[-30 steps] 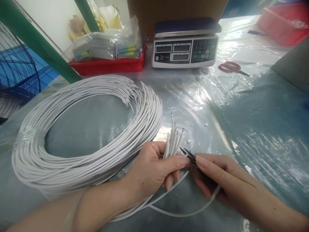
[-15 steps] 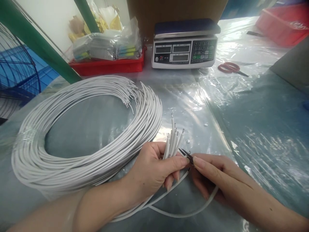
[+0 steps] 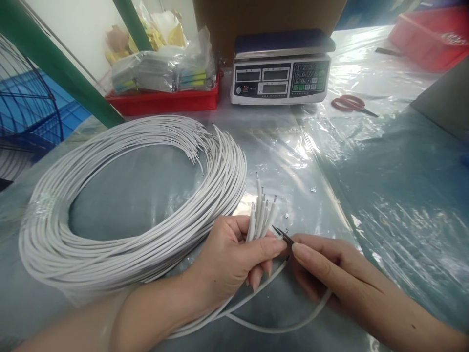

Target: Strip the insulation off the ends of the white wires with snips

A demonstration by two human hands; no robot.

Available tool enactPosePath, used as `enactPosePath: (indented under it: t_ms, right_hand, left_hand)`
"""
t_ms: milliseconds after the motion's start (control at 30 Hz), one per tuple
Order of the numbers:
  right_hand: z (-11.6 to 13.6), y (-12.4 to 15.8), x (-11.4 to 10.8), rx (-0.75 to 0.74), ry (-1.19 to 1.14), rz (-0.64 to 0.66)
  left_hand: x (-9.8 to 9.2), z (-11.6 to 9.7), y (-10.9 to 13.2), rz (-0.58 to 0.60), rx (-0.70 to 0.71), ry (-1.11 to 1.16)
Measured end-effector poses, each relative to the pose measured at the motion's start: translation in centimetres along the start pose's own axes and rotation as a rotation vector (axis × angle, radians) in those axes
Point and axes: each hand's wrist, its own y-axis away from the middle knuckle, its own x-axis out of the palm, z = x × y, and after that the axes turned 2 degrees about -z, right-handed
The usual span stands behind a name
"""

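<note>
Wire-end trimming at a plastic-covered surface, seen from the head camera. The left hand is closed around a small bundle of white wire ends, its fingers wrapped about the sheaths so that the tips fan upward and away from the person; short bare tips show at the top of each, which suggests these ends are already stripped. The right hand grips small black snips between thumb and forefinger, the points just beside the left thumb and at the base of the fanned ends; whether the blades are parted or closed is too small to tell. One loose wire loop curves below both hands.

The large coil of white wires lies on the surface to the left, touching the left forearm; many further cut ends splay out at its far side. Small white offcuts lie scattered near the hands. As a judgement, only a handful of ends has been worked and the great bulk of the coil remains.

Behind stand a digital scale, a red tray of bagged goods and red-handled scissors, all well apart from the hands
</note>
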Motion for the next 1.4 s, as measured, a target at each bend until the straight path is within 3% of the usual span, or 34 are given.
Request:
enactPosePath:
  t_ms: [167, 400, 633, 1033, 1400]
  right_hand:
    - [-0.3, 0.5, 0.2, 0.001, -0.069, -0.051]
    - [0.3, 0.0, 0.8, 0.135, -0.562, -0.353]
    - [0.4, -0.7, 1.0, 0.148, -0.86, -0.195]
    - [-0.2, -0.9, 1.2, 0.101, -0.752, -0.275]
    - [0.3, -0.8, 1.2, 0.158, -0.723, -0.28]
  left_hand:
    - [-0.4, -0.1, 0.3, -0.014, 0.048, 0.039]
    - [-0.2, 0.1, 0.1, -0.039, 0.034, -0.005]
    - [0.4, 0.3, 0.0, -0.05, 0.063, -0.107]
    - [1.0, 0.4, 0.2, -0.069, 0.111, -0.303]
    - [0.8, 0.3, 0.1, -0.019, 0.044, -0.219]
